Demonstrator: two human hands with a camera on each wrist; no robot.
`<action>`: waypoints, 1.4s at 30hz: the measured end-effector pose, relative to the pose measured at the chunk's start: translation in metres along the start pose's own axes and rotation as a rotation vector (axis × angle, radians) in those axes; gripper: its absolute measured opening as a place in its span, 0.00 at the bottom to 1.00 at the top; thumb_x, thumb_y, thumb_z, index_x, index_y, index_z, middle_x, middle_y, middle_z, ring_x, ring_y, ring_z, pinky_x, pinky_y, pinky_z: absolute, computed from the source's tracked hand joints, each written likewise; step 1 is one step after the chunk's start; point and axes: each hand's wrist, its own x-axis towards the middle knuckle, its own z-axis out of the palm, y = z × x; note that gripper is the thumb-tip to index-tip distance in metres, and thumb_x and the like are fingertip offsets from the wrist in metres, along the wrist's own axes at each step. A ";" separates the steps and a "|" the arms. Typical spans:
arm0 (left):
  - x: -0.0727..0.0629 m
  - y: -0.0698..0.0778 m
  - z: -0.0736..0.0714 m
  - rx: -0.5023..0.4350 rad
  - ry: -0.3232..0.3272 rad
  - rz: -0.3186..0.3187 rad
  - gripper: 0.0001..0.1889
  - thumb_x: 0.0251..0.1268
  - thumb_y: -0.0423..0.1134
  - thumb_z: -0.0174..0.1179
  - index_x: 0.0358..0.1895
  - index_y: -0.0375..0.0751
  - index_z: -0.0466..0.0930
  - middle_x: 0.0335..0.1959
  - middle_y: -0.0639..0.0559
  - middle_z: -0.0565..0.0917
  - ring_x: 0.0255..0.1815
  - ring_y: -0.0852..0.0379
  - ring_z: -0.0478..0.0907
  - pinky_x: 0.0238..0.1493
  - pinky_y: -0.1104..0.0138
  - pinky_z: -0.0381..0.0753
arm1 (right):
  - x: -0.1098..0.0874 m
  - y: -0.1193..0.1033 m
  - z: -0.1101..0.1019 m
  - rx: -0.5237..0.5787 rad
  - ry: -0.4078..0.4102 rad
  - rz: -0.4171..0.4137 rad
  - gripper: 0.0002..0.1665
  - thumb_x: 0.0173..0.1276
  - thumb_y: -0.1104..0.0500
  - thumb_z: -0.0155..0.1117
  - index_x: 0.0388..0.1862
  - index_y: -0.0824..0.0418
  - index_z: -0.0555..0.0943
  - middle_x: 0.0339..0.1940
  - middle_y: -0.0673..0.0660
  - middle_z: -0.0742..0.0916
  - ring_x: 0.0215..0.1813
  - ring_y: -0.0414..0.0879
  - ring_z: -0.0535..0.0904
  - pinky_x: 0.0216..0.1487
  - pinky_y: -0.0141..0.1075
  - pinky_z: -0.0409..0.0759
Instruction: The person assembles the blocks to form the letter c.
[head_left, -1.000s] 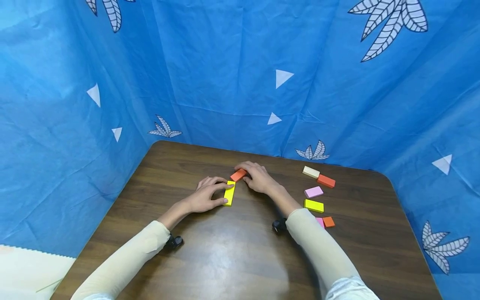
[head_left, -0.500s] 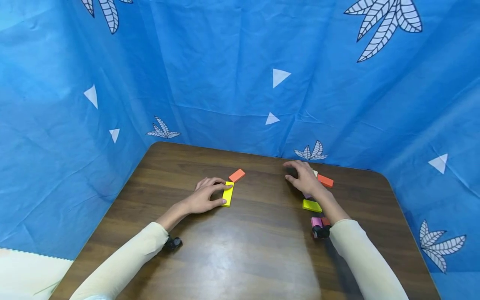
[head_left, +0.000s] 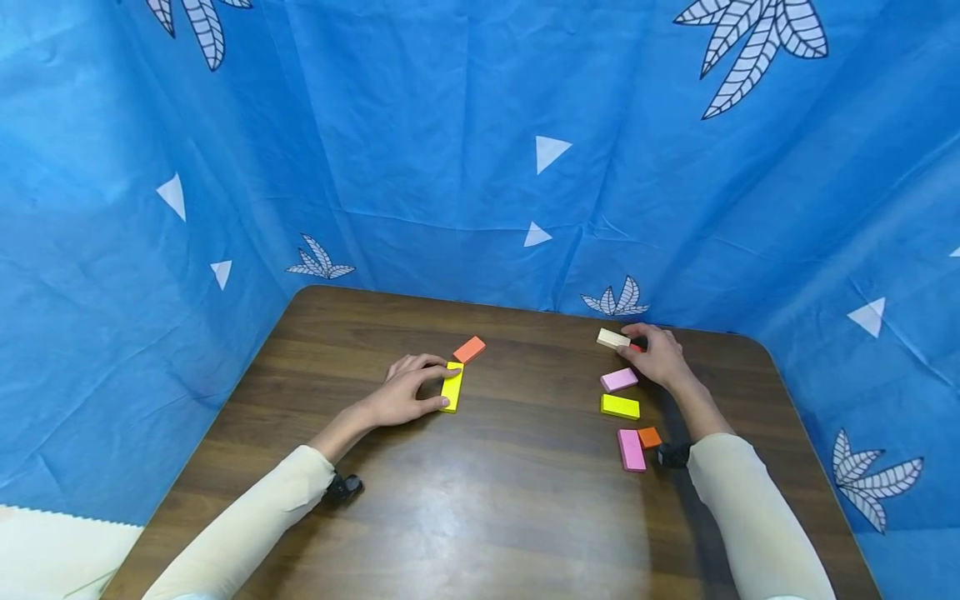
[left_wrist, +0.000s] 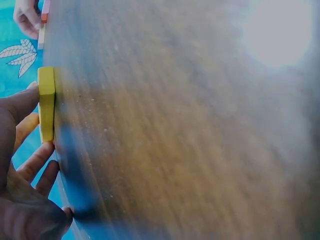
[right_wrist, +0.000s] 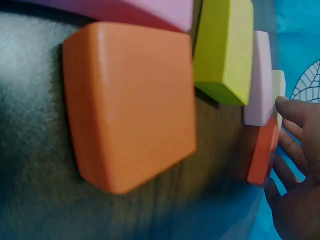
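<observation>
In the head view, my left hand (head_left: 408, 395) holds a yellow block (head_left: 453, 388) on the table, thumb at its near end and index finger over its far end. Just beyond that block lies an orange-red block (head_left: 470, 349). My right hand (head_left: 658, 357) is at the back right, thumb and index finger spread at the right end of a cream block (head_left: 611, 337). Under this hand sits a red block (right_wrist: 263, 151), mostly hidden in the head view. In the right wrist view, the thumb tip overlaps the cream block (right_wrist: 278, 80).
Nearer on the right lie a lilac block (head_left: 618, 380), another yellow block (head_left: 620, 407), a pink block (head_left: 632, 451) and a small orange block (head_left: 650, 437). A blue patterned cloth (head_left: 420, 167) hangs behind the wooden table (head_left: 480, 517) and along its sides.
My right hand has left the orange-red block and moved right to the cream and red blocks. The left hand keeps its place on the yellow block. The head view has shifted slightly.
</observation>
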 end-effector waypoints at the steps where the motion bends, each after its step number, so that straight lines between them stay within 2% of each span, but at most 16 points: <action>1: 0.000 0.000 0.000 -0.003 -0.002 -0.002 0.29 0.74 0.50 0.70 0.76 0.56 0.79 0.76 0.46 0.75 0.80 0.38 0.68 0.84 0.29 0.46 | 0.001 0.001 0.001 -0.007 0.002 -0.002 0.28 0.80 0.54 0.66 0.72 0.65 0.77 0.71 0.72 0.81 0.76 0.73 0.65 0.74 0.73 0.58; 8: 0.002 -0.002 0.000 -0.015 0.010 0.003 0.28 0.73 0.50 0.71 0.75 0.57 0.80 0.75 0.46 0.76 0.80 0.38 0.68 0.83 0.28 0.47 | 0.001 0.002 0.002 -0.029 0.022 -0.007 0.23 0.79 0.56 0.66 0.67 0.65 0.81 0.68 0.72 0.82 0.73 0.74 0.67 0.70 0.73 0.60; 17: 0.000 -0.004 0.002 -0.039 0.038 0.031 0.28 0.71 0.48 0.72 0.73 0.53 0.81 0.73 0.43 0.77 0.77 0.35 0.70 0.79 0.25 0.50 | -0.002 -0.005 0.004 -0.052 0.019 -0.005 0.25 0.78 0.57 0.67 0.68 0.67 0.80 0.68 0.73 0.81 0.71 0.74 0.69 0.66 0.70 0.64; 21: 0.000 -0.004 0.002 -0.034 0.033 0.026 0.28 0.72 0.49 0.72 0.74 0.53 0.81 0.74 0.43 0.77 0.77 0.35 0.69 0.78 0.26 0.50 | -0.002 -0.007 0.004 -0.060 0.021 0.001 0.23 0.78 0.58 0.67 0.66 0.67 0.81 0.67 0.73 0.81 0.70 0.73 0.70 0.65 0.69 0.65; 32: 0.001 -0.001 0.000 -0.019 0.003 -0.018 0.28 0.74 0.49 0.71 0.75 0.56 0.80 0.76 0.46 0.76 0.81 0.37 0.67 0.81 0.28 0.50 | 0.000 -0.015 0.004 -0.030 0.000 -0.032 0.24 0.82 0.57 0.63 0.70 0.67 0.77 0.70 0.72 0.78 0.75 0.74 0.66 0.69 0.71 0.62; 36: 0.001 -0.001 0.000 -0.022 0.005 -0.018 0.28 0.73 0.49 0.71 0.75 0.57 0.80 0.76 0.46 0.76 0.80 0.38 0.67 0.82 0.28 0.49 | 0.001 -0.020 0.007 -0.017 -0.018 -0.046 0.23 0.83 0.57 0.62 0.70 0.65 0.77 0.72 0.71 0.78 0.76 0.73 0.65 0.72 0.71 0.60; 42: 0.001 0.000 0.000 -0.027 0.007 -0.015 0.28 0.73 0.49 0.71 0.75 0.57 0.80 0.76 0.46 0.76 0.80 0.38 0.68 0.83 0.28 0.47 | 0.001 -0.028 0.013 -0.044 -0.023 -0.099 0.21 0.83 0.58 0.62 0.69 0.64 0.78 0.73 0.71 0.79 0.76 0.72 0.68 0.70 0.71 0.61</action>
